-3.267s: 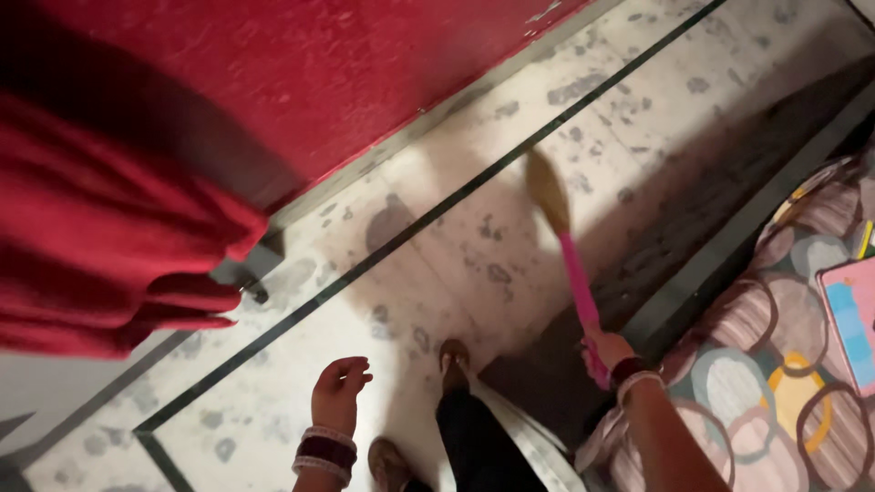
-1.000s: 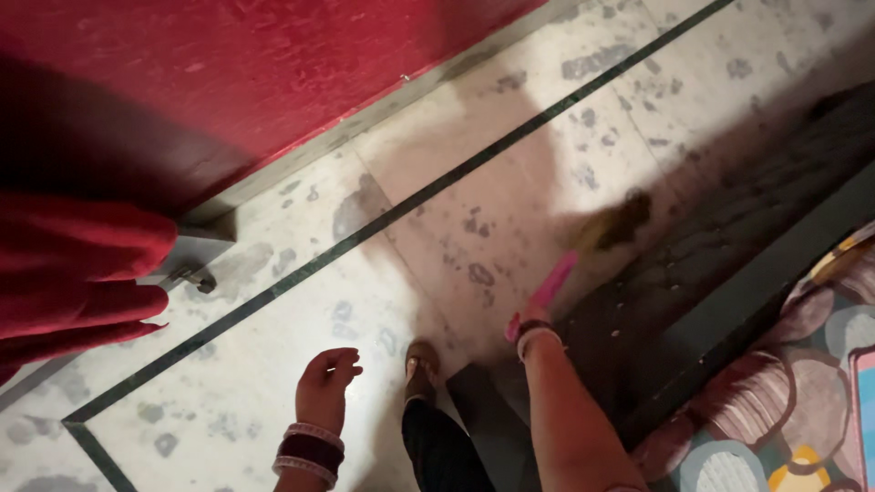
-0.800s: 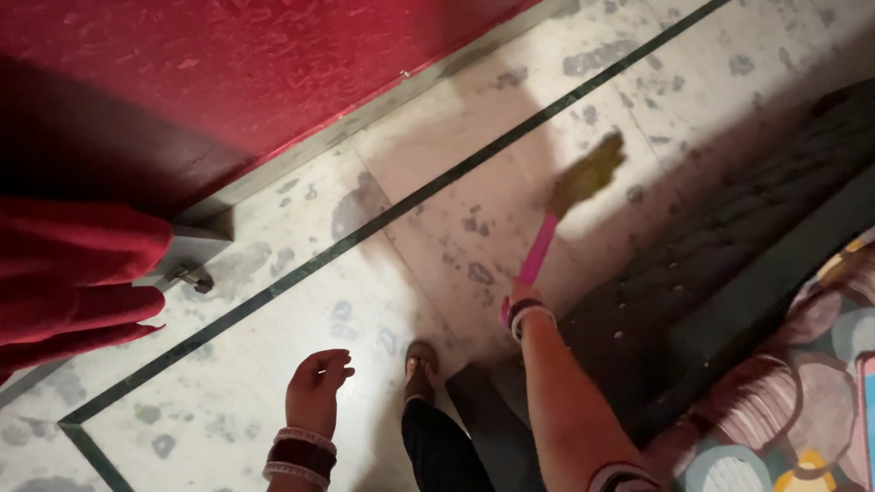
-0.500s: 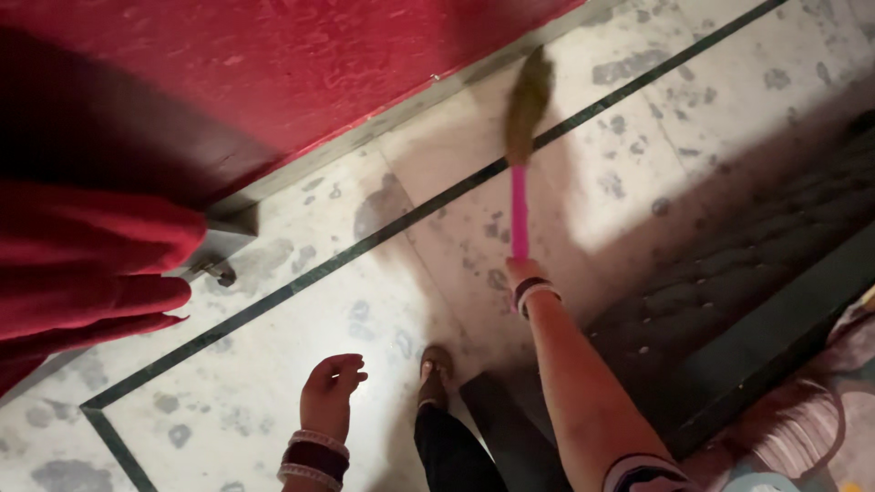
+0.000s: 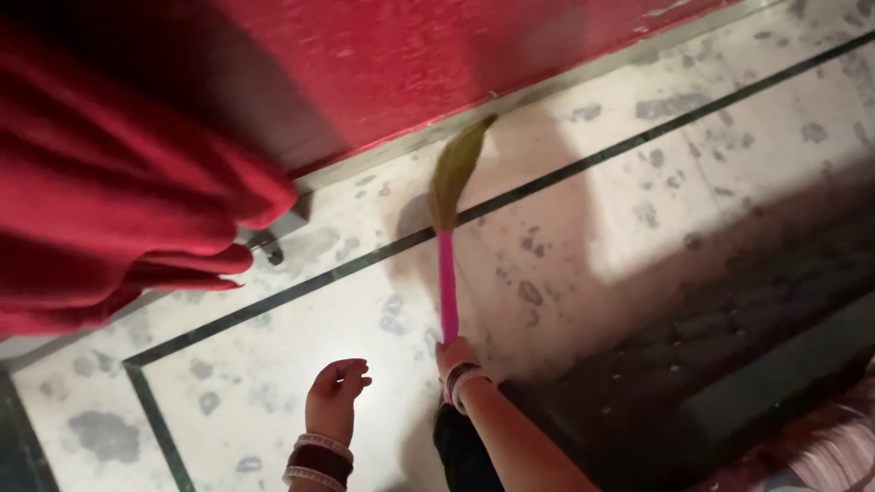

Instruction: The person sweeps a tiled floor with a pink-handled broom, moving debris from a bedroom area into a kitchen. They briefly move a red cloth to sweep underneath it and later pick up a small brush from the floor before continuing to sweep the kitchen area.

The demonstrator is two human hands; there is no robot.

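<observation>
My right hand grips the pink handle of a grass broom. The broom reaches away from me across the pale speckled stone floor. Its yellowish bristle head touches the floor at the foot of the red wall. My left hand hangs free low in the view with its fingers loosely curled and nothing in it. Bangles sit on both wrists.
A red curtain hangs in folds at the left, with a small metal fitting on the floor below it. A dark inlaid line crosses the floor diagonally. Deep shadow covers the floor at right, with patterned fabric in the bottom right corner.
The broom has swung from the right side of the floor leftward and forward to the base of the red wall. My left hand has stayed in about the same place.
</observation>
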